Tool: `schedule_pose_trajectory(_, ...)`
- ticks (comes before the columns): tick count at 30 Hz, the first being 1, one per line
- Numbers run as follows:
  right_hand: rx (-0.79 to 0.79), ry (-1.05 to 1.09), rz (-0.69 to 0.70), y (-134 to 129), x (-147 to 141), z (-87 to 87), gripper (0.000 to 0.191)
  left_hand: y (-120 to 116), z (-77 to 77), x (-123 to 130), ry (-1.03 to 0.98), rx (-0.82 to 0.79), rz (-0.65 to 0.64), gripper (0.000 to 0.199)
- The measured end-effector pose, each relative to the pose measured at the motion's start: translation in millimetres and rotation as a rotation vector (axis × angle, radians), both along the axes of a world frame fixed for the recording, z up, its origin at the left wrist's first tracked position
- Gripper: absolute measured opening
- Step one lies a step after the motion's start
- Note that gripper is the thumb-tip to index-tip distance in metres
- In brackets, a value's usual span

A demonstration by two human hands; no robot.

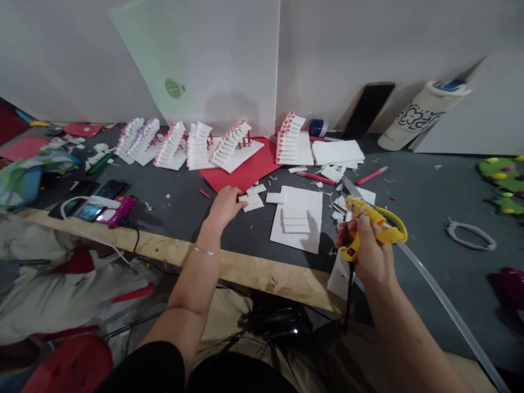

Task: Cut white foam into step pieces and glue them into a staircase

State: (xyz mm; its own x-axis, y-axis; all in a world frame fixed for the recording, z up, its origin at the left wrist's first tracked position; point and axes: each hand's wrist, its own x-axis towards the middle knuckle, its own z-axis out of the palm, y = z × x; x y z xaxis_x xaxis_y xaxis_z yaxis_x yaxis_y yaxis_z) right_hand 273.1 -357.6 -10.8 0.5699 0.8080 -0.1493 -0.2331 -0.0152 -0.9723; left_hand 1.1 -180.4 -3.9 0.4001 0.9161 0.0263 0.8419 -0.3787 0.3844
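Note:
My right hand [370,245] is wrapped round a yellow hot glue gun [379,224], its nozzle pointing up and left. A long clear glue stick [446,300] runs out of its back. My left hand [224,208] lies low over the table, thumb and forefinger apart at the edge of some small white cut pieces [252,203]. Between my hands is a white base sheet [301,240], with a few white strips [295,222] stacked like steps on it. Another white strip [275,198] overlaps the sheet's left edge.
Several small white staircases [199,146] with coloured trim stand along the back, some by a red sheet [245,177]. Behind the glue gun are white scraps, red pens [371,175], a dark phone [368,109] and a tumbler [421,114]. Phones and a cable lie left.

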Motion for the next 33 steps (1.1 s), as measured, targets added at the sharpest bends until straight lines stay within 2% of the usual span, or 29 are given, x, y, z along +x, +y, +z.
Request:
schedule_pose_trajectory(5,0.070,0.046,-0.137,-1.3,6.5,7.7,0.046,-0.9,1.7,1.5,-0.005,-0.047,-0.023,0.006)
schedule_pose_trajectory(8,0.039,0.065,-0.106,0.2,7.3,8.1,0.047,-3.4,8.9,5.1,-0.153,-0.051,0.040,0.003)
schedule_pose_trajectory(10,0.009,0.062,-0.069,3.0,5.2,4.1,0.050,-6.8,11.7,13.3,-0.348,-0.148,0.049,0.009)
schedule_pose_trajectory(12,-0.014,0.045,-0.045,6.2,1.9,-3.0,0.050,-11.9,11.3,28.2,-0.538,-0.326,0.009,0.017)
schedule_pose_trajectory(14,-0.035,0.016,0.004,8.7,-1.7,-11.7,0.047,-17.3,8.3,47.2,-0.638,-0.454,-0.050,0.020)
schedule_pose_trajectory(17,-0.060,-0.012,0.106,10.8,-6.2,-23.7,0.040,-22.7,2.9,73.2,-0.634,-0.442,-0.110,0.010)
schedule_pose_trajectory(20,-0.061,0.005,0.142,11.9,-9.2,-30.6,0.040,-24.1,-0.4,86.8,-0.582,-0.427,-0.142,0.007)
schedule_pose_trajectory(25,-0.060,0.049,0.164,11.1,-11.9,-30.7,0.042,-25.0,-3.2,89.3,-0.578,-0.424,-0.117,0.008)
schedule_pose_trajectory(33,-0.082,0.025,0.188,9.6,-14.9,-29.4,0.036,-29.4,-7.1,88.7,-0.693,-0.528,-0.079,0.016)
